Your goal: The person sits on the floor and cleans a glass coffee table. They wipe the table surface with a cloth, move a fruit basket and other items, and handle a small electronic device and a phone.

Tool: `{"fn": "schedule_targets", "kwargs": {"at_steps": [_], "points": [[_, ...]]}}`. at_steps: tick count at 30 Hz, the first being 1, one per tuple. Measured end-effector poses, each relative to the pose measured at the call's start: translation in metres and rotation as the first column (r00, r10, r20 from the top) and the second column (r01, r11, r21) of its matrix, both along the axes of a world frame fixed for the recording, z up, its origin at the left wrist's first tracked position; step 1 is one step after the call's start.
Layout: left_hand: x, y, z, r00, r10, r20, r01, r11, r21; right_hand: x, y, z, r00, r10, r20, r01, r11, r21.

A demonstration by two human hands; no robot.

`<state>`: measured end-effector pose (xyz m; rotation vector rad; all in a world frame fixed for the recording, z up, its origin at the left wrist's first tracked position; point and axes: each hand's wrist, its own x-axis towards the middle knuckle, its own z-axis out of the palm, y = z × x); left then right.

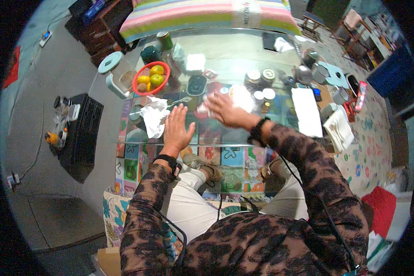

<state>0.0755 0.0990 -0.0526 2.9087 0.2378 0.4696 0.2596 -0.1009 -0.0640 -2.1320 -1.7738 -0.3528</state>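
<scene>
My left hand (177, 127) lies palm down on the glass tabletop (214, 136), fingers slightly apart and holding nothing. Beside it, to the left, is a crumpled white tissue (154, 117). A whisk (181, 100) lies just beyond its fingertips. My right hand (227, 111), blurred by motion, is low over the glass with its fingers pointing left. At its fingertips is a small white wad (203, 108), apparently tissue, partly hidden by the hand. A dark rectangular container (196, 85) lies beyond both hands.
A red basket of fruit (137, 80) and a lidded clear container (122, 74) stand at left. Two jars (260, 76), a white cloth (306, 112) and a folded towel (338, 128) are at right. A green can (164, 40) stands at the back.
</scene>
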Motion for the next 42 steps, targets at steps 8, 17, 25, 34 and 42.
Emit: {"fn": "schedule_targets", "kwargs": {"at_steps": [8,17,25,34,42], "points": [[0.029,-0.003,0.010,0.978,0.064,-0.197,-0.038,0.991,0.131,-0.052,-0.216,0.025,0.923,-0.195,-0.331,0.226,0.972,0.058],[0.161,-0.224,0.072,0.848,-0.494,-0.192,0.451,0.863,-0.229,0.048,-0.286,0.071,0.543,0.186,-0.819,0.811,0.136,0.569],[0.204,-0.408,0.027,0.703,-0.631,-0.327,0.654,0.755,-0.052,0.070,-0.358,0.070,0.477,0.294,-0.828,0.872,-0.043,0.487],[0.149,-0.317,0.015,0.656,-0.730,-0.191,0.718,0.682,-0.140,0.069,-0.358,0.063,0.364,0.334,-0.869,0.896,0.128,0.424],[0.030,-0.098,0.015,0.864,-0.365,-0.347,0.406,0.913,0.048,0.067,-0.309,0.057,0.349,0.197,-0.916,0.883,0.258,0.392]]}}
